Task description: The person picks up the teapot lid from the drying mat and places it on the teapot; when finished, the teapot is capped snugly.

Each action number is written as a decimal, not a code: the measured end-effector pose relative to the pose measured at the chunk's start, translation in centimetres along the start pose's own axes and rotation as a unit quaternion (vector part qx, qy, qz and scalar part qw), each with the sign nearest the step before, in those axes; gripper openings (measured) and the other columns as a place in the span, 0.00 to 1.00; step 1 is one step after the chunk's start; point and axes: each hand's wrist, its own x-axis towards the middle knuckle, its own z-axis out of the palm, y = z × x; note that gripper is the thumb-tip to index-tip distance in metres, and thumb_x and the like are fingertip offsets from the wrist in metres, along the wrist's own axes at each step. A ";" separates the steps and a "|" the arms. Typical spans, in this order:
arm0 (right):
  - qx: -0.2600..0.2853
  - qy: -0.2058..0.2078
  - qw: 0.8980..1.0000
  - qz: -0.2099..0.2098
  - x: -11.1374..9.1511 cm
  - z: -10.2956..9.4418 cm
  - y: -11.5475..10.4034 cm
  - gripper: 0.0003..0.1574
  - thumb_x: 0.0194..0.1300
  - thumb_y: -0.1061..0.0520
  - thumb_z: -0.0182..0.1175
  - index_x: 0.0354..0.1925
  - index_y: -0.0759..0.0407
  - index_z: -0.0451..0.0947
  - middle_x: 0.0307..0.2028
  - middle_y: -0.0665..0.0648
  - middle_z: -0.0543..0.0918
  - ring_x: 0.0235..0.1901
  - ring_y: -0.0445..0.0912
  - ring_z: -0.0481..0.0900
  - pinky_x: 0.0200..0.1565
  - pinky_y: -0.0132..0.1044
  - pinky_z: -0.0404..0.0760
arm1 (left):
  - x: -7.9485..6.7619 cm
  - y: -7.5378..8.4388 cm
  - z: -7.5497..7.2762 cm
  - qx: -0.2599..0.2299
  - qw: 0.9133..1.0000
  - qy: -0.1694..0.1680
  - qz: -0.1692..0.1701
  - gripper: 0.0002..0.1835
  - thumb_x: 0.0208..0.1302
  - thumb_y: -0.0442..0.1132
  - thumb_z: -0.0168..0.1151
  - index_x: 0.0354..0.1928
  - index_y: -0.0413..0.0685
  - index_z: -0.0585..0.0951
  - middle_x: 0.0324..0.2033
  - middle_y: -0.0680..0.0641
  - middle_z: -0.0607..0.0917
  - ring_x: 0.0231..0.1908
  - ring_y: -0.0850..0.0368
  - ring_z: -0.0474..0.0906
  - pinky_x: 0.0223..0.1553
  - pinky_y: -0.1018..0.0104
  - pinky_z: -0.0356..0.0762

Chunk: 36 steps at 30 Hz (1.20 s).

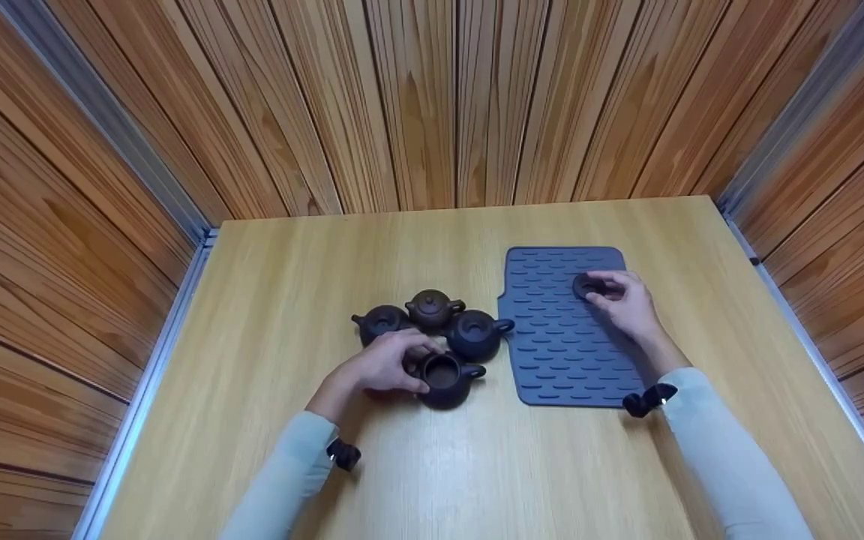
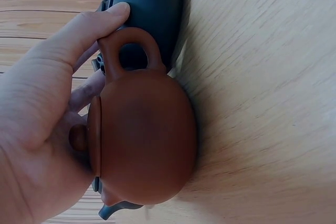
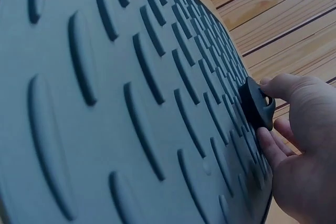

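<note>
My right hand [image 1: 625, 304] pinches a small dark teapot lid [image 1: 586, 286] between thumb and fingers. The lid [image 3: 255, 103] is at the surface of a grey ridged drying mat [image 1: 552, 352], towards its far right. On the table, my left hand [image 1: 391, 364] holds a dark teapot [image 1: 447, 394] whose top is uncovered, thumb at its near side and fingers behind. Beneath that palm stands a reddish-brown teapot [image 2: 149, 129] with its lid on, mostly hidden in the head view.
Close behind the left hand stand three lidded dark teapots: one at left [image 1: 382, 319], one at the back [image 1: 430, 307] and one at right [image 1: 475, 337], its handle reaching the mat's edge. Wooden panel walls [image 1: 417, 112] enclose the table [image 1: 289, 285].
</note>
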 end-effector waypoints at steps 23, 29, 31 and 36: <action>-0.041 0.034 0.999 0.011 1.0 0.0 0.2 0.18 0.76 0.66 0.71 0.61 0.69 0.89 0.63 0.74 0.85 0.49 0.33 0.77 0.50 0.12 0.73 | 0.0 0.1 -0.1 -0.005 1.000 -0.011 -0.019 0.31 0.59 0.40 0.88 0.64 0.52 0.89 0.64 0.44 0.89 0.71 0.42 0.83 0.78 0.41 0.75; -0.036 0.035 0.999 0.016 1.1 -0.1 0.0 0.18 0.75 0.66 0.71 0.60 0.68 0.90 0.63 0.72 0.84 0.45 0.26 0.77 0.49 0.12 0.75 | 0.0 0.0 0.0 0.001 1.000 -0.006 -0.009 0.30 0.58 0.40 0.88 0.64 0.51 0.89 0.64 0.44 0.89 0.69 0.43 0.85 0.76 0.44 0.78; -0.039 0.029 0.999 0.023 1.1 -0.2 -0.1 0.18 0.76 0.65 0.71 0.61 0.67 0.90 0.64 0.71 0.83 0.46 0.27 0.77 0.49 0.12 0.75 | 0.0 0.0 0.0 0.000 1.000 -0.006 -0.011 0.30 0.58 0.40 0.88 0.64 0.52 0.89 0.64 0.44 0.89 0.69 0.43 0.84 0.76 0.44 0.78; -0.046 0.018 0.998 0.032 1.0 -0.4 -0.7 0.19 0.78 0.64 0.69 0.63 0.66 0.89 0.66 0.71 0.82 0.56 0.43 0.83 0.50 0.12 0.74 | 0.1 0.0 0.0 -0.003 1.000 -0.011 -0.016 0.30 0.58 0.40 0.88 0.64 0.51 0.89 0.67 0.45 0.88 0.72 0.43 0.83 0.78 0.43 0.76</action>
